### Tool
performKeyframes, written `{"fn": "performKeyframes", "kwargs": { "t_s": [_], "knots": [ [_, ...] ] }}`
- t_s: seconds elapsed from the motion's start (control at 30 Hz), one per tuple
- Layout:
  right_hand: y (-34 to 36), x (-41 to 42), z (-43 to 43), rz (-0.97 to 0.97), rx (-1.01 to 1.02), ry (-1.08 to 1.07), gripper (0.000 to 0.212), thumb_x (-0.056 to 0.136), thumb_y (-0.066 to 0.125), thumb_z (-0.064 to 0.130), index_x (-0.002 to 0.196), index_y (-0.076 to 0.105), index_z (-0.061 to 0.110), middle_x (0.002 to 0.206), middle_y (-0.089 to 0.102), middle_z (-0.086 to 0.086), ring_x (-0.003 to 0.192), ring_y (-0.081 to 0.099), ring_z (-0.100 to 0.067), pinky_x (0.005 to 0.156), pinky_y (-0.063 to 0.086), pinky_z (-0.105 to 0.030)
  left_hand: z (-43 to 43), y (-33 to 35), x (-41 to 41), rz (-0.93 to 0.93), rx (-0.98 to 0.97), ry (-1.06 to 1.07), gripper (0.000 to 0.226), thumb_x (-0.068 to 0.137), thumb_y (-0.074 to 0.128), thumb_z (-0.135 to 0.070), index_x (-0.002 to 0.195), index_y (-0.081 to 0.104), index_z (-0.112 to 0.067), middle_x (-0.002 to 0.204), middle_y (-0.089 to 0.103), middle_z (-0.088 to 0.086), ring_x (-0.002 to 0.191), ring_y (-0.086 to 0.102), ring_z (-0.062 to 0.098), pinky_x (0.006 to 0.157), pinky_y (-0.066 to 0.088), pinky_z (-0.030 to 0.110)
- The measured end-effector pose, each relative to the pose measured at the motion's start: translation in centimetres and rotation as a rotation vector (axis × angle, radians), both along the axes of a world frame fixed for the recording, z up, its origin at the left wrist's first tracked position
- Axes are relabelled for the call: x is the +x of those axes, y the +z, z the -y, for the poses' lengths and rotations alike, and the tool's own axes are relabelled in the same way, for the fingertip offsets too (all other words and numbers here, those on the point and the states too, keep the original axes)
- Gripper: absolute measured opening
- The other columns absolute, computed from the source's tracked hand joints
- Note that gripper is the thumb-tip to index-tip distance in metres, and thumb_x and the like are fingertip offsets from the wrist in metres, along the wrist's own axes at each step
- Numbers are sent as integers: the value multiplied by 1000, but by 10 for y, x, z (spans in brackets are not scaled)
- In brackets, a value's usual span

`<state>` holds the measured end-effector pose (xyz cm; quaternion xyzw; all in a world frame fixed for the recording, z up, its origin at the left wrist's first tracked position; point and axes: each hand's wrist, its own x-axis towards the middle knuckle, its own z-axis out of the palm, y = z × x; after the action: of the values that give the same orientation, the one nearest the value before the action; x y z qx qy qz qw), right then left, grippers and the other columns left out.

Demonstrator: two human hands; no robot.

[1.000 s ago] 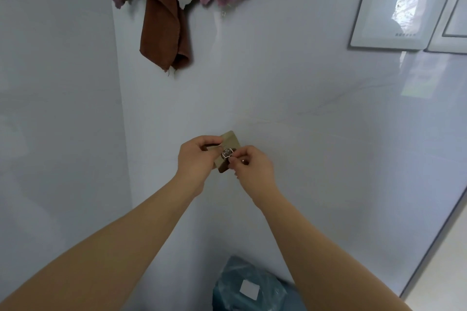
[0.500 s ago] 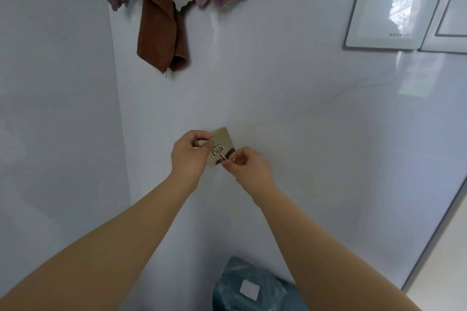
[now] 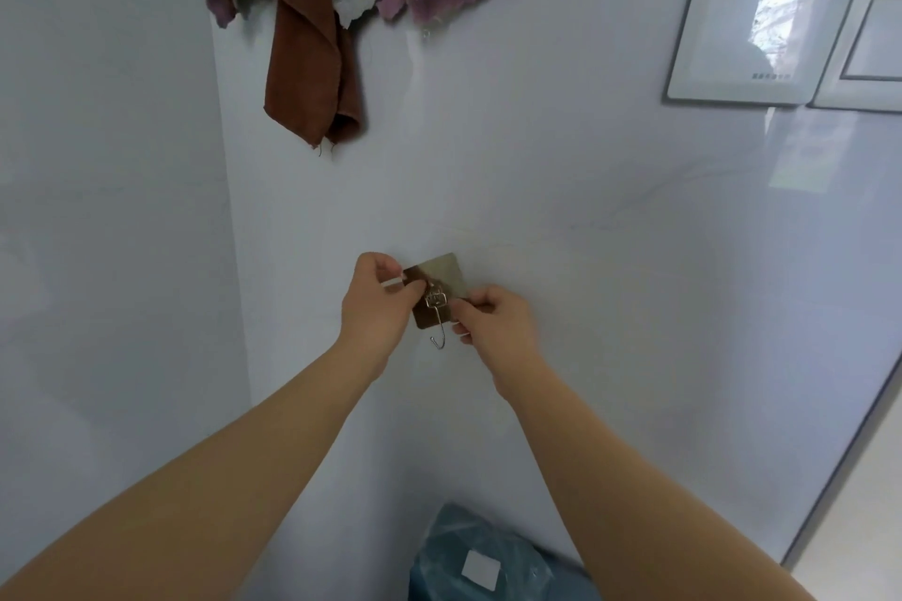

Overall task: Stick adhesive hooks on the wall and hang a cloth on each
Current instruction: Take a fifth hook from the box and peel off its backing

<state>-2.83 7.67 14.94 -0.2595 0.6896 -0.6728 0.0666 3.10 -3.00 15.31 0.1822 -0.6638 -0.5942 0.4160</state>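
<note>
As left hand (image 3: 376, 307) and right hand (image 3: 498, 322) pinch it, hook (image 3: 441, 272) lies between.

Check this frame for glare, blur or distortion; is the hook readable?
Head view: window glare on the glossy wall and switch plate; wide-angle bending bows the grey edge strip at right; adhesive hook, pinched by left hand and right hand, is sharp.

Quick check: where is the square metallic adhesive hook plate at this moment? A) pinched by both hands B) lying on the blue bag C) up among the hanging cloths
A: the left hand and right hand each pinch a side of the square metallic adhesive hook plate.
</note>
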Motion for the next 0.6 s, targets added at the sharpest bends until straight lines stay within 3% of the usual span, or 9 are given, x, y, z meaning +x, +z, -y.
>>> {"fn": "performKeyframes", "kwargs": {
  "t_s": [0.03,0.1,0.17,0.23,0.3,0.4,0.47,0.53,0.6],
  "knots": [
    [0,0,0,-33,4,-27,25,86,61,7,65,53,18,65,58,0,55,55,-10,58,47,-20,-3,1,-1,11,-15,7,26,83,66,-14,78,44,-26,92,56,-7,89,59,19,72,47,25],
    [0,2,1,-102,32,-57,22,84,63,12,65,55,20,67,59,2,63,54,-13,64,46,-26,-8,3,-3,32,5,-69,25,81,69,-26,76,46,-22,89,57,-6,89,59,19,77,50,28],
    [2,6,0,-142,52,-31,16,83,64,14,69,58,18,69,61,3,65,53,-10,62,44,-20,-11,5,-3,38,51,-130,29,78,72,-32,75,46,-20,92,59,0,92,60,25,89,52,40],
    [3,10,-2,-146,74,48,9,81,67,13,74,62,16,74,64,3,69,56,-8,63,44,-16,-8,7,-4,37,70,-113,30,77,73,-29,75,45,-19,90,58,-1,91,60,25,92,51,42],
    [4,12,-4,-104,67,156,10,80,69,12,76,63,18,75,65,5,71,58,-4,64,46,-14,-3,8,-3,44,69,-121,29,76,74,-27,75,46,-20,86,56,-1,88,58,23,91,49,40],
    [8,9,-9,86,-56,269,11,88,59,19,79,63,18,79,66,5,76,59,-8,71,45,-22,3,9,2,68,19,-206,29,70,76,-30,77,50,-21,90,57,0,93,58,24,95,48,41],
    [11,7,-9,187,-120,259,18,92,53,26,79,63,18,80,67,3,77,59,-12,73,45,-27,3,9,5,88,-31,-273,24,77,75,-21,79,51,-20,95,58,-4,90,59,19,87,50,33],
    [12,4,-9,227,-127,259,18,92,53,29,79,62,20,80,66,3,78,60,-13,73,45,-27,-1,8,8,78,-64,-381,22,79,70,-9,82,50,-17,101,60,-5,84,62,13,70,53,20],
    [13,5,-9,243,-130,290,15,91,56,30,82,60,18,84,67,1,80,61,-13,73,44,-26,-3,8,10,74,-89,-453,22,80,68,-3,85,50,-14,106,62,-3,85,65,9,66,53,14]
  ]
}}
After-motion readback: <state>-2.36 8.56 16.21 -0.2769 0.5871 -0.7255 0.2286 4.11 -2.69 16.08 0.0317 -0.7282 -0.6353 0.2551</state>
